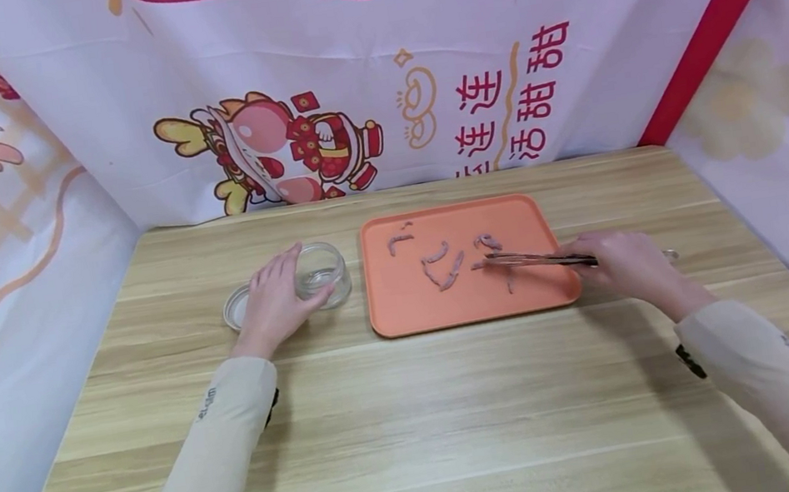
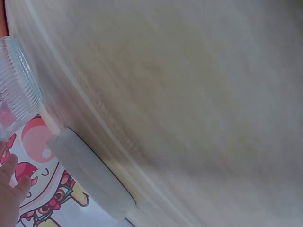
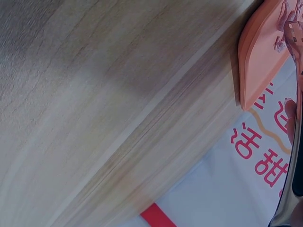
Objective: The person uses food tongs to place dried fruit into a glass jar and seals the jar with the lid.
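Note:
In the head view my left hand (image 1: pixel 277 300) holds a clear glass jar (image 1: pixel 336 288) by its side, thumb in front and fingers at the back. The jar looks empty; its ribbed wall (image 2: pixel 19 90) shows in the left wrist view. My right hand (image 1: pixel 628 265) grips metal tongs (image 1: pixel 540 259) with dark handles. Their tips are over an orange tray (image 1: pixel 403 304), close to some pinkish-grey, worm-like strips (image 1: pixel 453 270). Whether the tips pinch a strip is too small to tell. Slots show in the tongs' head (image 3: pixel 294 38) in the right wrist view.
A round lid (image 1: pixel 235 309) lies on the wooden table (image 1: pixel 418 411), left of the jar and partly behind my left hand. Printed cloth (image 1: pixel 374 97) hangs along the table's back edge and at both sides. Several strips lie scattered across the tray.

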Tool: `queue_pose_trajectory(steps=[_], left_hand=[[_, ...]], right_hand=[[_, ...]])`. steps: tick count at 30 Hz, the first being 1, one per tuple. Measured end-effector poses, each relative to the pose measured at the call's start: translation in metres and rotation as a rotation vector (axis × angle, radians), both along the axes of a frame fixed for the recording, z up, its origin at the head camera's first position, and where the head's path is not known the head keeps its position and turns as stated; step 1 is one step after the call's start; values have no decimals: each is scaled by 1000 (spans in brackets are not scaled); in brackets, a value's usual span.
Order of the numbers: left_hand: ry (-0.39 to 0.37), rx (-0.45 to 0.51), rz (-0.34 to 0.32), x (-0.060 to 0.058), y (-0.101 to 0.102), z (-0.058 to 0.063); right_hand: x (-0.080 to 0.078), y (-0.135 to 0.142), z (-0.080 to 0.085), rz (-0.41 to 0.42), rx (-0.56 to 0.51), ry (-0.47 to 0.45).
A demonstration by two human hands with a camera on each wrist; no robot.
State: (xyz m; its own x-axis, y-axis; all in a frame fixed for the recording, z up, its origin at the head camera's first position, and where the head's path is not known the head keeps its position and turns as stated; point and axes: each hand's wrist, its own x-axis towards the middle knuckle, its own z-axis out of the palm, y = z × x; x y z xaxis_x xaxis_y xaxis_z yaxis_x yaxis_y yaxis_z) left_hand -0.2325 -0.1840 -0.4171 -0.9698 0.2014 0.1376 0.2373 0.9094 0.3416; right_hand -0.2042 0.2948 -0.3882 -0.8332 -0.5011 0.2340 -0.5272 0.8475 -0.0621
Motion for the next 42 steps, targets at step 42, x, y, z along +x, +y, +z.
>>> queue_pose_trajectory(steps=[42], left_hand=[[-55,41,4,0,0,0]], right_hand=[[0,0,4,-21,21,-32]])
